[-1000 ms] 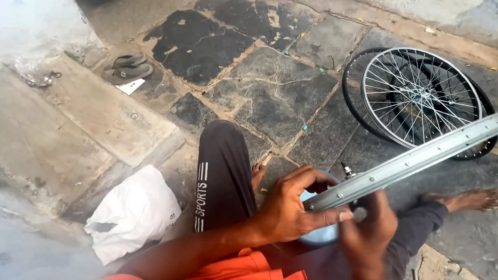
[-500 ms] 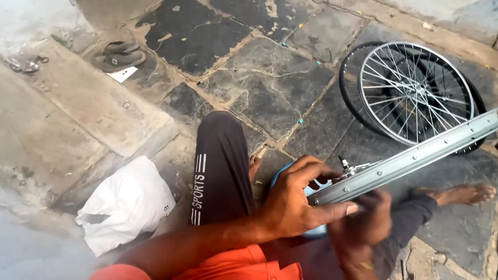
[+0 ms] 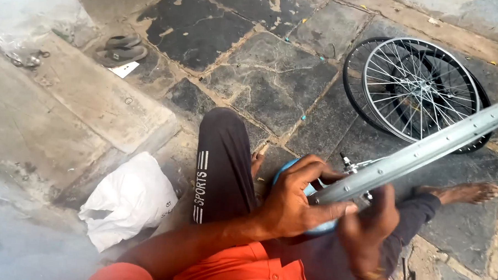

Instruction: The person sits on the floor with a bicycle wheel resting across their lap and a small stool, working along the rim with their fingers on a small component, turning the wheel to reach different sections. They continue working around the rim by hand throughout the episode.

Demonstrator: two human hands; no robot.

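Stone slabs, dark and cracked, make up the floor [image 3: 272,96], with a paler raised step [image 3: 68,111] along the left. On that step's far end lies a pair of grey sandals [image 3: 121,48], a scrap of white paper [image 3: 123,69] just beside them. Nearer, a crumpled white bag [image 3: 128,199] rests against the foot of the step, close to the person's bent knee in dark trousers [image 3: 220,166] with a white stripe.

At the centre, the left hand [image 3: 293,205] is curled around the near end of a bare silver rim [image 3: 414,157], thumb along its underside and fingers over the top, with a light blue thing partly hidden behind the hand. Just right of it, the right hand [image 3: 370,230] grips the same rim from below, fingers closed on it. The rim slants up from the lap toward the right edge of the view, held clear of the floor. A few nipples or bolts stick up from it near the hands.

Behind the rim, a spoked wheel [image 3: 419,88] lies flat on the floor inside a black tyre [image 3: 354,86]. A bare foot [image 3: 462,193] rests at the far right.
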